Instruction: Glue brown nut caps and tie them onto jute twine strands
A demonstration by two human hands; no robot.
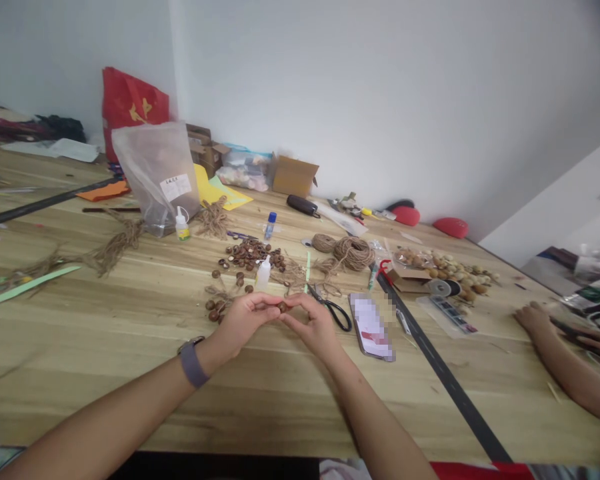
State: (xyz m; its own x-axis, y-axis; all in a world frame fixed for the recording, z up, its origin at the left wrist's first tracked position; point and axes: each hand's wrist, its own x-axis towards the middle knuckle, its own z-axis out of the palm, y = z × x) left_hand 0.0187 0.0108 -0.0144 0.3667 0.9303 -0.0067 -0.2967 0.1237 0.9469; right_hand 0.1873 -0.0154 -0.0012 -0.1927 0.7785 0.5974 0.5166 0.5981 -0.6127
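Note:
Between the fingertips of both hands is a small round brown nutshell [283,307], partly covered by the fingers. My left hand [243,323], with a watch on a purple-grey band at the wrist, pinches it from the left. From the other side my right hand [316,325] grips it with thumb and fingers. Just beyond stands a white glue bottle [263,275], in front of a pile of brown nutshells [250,253]. More shells with twine [215,308] lie left of my left hand. Black-handled scissors [341,316] rest right of my right hand.
A phone [367,330] lies right of the scissors, near a dark strip [440,367] across the table. Twine balls [354,253], a glue stick [270,227], a second glue bottle [182,225] and a plastic bag [155,167] stand farther back. Another person's arm [555,353] rests at right.

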